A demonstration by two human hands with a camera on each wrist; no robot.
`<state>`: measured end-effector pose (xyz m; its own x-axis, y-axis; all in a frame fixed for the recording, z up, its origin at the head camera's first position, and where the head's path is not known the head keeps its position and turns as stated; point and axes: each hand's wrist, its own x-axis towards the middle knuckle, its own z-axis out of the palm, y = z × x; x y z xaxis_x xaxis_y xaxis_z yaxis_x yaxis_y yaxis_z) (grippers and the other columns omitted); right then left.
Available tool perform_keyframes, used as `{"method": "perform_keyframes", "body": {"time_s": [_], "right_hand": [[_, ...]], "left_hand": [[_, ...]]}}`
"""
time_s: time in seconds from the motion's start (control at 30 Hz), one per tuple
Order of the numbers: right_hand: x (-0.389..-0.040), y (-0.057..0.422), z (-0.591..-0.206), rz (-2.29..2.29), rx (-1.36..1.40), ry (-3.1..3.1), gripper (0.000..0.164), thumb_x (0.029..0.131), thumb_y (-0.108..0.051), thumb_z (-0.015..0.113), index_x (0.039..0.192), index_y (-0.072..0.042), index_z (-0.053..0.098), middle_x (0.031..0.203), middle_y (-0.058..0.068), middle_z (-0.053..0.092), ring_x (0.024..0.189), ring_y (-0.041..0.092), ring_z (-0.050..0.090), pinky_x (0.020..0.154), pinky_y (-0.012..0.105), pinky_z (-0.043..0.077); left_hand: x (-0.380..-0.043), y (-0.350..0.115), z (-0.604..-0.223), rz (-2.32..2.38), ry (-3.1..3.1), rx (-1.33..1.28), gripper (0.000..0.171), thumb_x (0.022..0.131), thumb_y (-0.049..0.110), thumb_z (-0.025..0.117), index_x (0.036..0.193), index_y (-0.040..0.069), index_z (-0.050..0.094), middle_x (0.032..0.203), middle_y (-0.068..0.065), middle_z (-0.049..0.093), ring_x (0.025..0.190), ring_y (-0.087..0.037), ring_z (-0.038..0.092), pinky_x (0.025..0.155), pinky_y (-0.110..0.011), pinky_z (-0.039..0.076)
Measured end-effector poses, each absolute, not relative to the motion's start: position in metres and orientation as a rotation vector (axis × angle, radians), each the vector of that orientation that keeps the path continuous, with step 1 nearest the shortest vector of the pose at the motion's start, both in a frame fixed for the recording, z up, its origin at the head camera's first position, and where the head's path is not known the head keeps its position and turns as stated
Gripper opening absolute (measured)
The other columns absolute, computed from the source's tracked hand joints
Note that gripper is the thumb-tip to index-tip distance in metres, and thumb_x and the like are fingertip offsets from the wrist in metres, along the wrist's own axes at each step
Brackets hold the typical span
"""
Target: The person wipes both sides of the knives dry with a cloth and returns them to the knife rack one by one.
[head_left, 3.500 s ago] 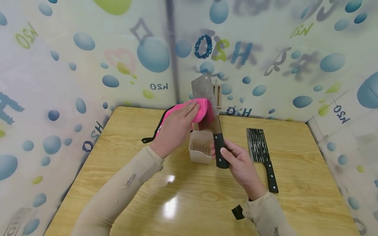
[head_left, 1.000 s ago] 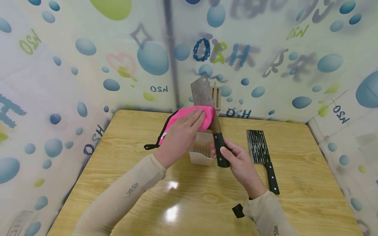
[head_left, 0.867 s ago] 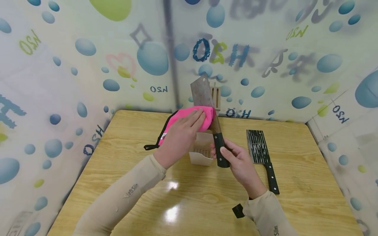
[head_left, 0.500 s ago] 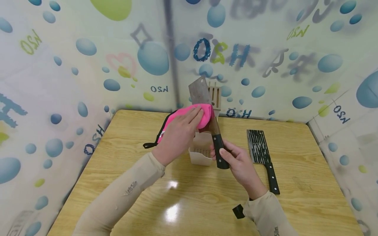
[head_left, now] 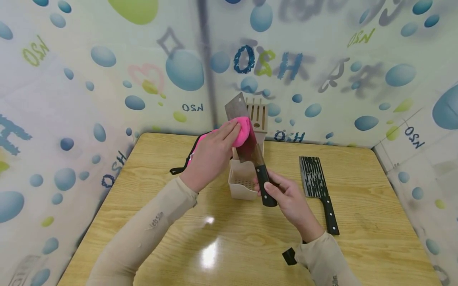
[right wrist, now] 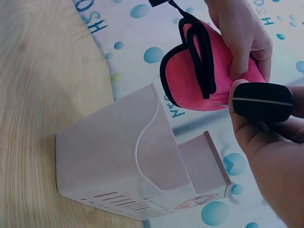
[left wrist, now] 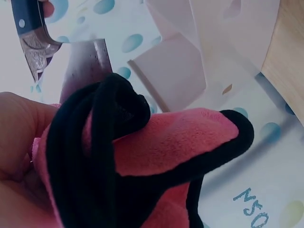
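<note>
In the head view, my right hand (head_left: 291,200) grips the black handle of a cleaver (head_left: 236,107), its broad blade tilted up and away. My left hand (head_left: 211,159) holds a pink cloth (head_left: 242,131) with black edging, its fingers pressing the cloth against the middle of the blade. The cloth covers part of the steel. Seen from the left wrist, the folded cloth (left wrist: 166,142) hangs below the blade (left wrist: 85,66). From the right wrist, the butt of the handle (right wrist: 261,110) shows in the right hand's curled fingers.
Behind the hands stands a beige slotted knife holder (head_left: 243,191) with a perforated open bin. A second cleaver (head_left: 313,178), black-patterned, lies to the right on the wooden table (head_left: 372,222). A small black piece (head_left: 289,256) shows by the right cuff. Printed walls enclose the table.
Over the last second the left hand and cloth have slid up the blade, away from the handle, baring its lower part. The held cleaver has tipped slightly left. The second cleaver stays put.
</note>
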<state>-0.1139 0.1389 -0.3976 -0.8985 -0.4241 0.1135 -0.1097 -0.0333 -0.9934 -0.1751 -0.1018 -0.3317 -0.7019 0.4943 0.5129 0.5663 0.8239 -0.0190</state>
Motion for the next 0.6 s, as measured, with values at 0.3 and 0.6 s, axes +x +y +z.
{"method": "perform_keyframes", "body": {"time_s": [0.3, 0.6], "right_hand": [[-0.112, 0.139, -0.398, -2.007, -0.611, 2.024, 0.041, 0.110, -0.006, 0.047, 0.147, 0.011, 0.048, 0.122, 0.031, 0.064, 0.102, 0.018, 0.070, 0.092, 0.028, 0.060], [-0.112, 0.140, -0.400, -1.951, -0.679, 2.061, 0.039, 0.109, -0.004, 0.047, 0.145, 0.012, 0.051, 0.118, 0.030, 0.066, 0.099, 0.019, 0.071, 0.090, 0.028, 0.060]], "left_hand": [[-0.184, -0.109, -0.326, -0.220, -2.524, -0.729, 0.062, 0.089, -0.004, 0.071, 0.148, -0.001, 0.054, 0.153, -0.017, 0.053, 0.137, -0.030, 0.056, 0.102, -0.046, 0.055], [-0.195, -0.117, -0.321, -0.283, -2.467, -0.691, 0.057, 0.089, -0.006, 0.065, 0.146, -0.003, 0.056, 0.151, -0.018, 0.055, 0.131, -0.032, 0.061, 0.094, -0.047, 0.059]]}}
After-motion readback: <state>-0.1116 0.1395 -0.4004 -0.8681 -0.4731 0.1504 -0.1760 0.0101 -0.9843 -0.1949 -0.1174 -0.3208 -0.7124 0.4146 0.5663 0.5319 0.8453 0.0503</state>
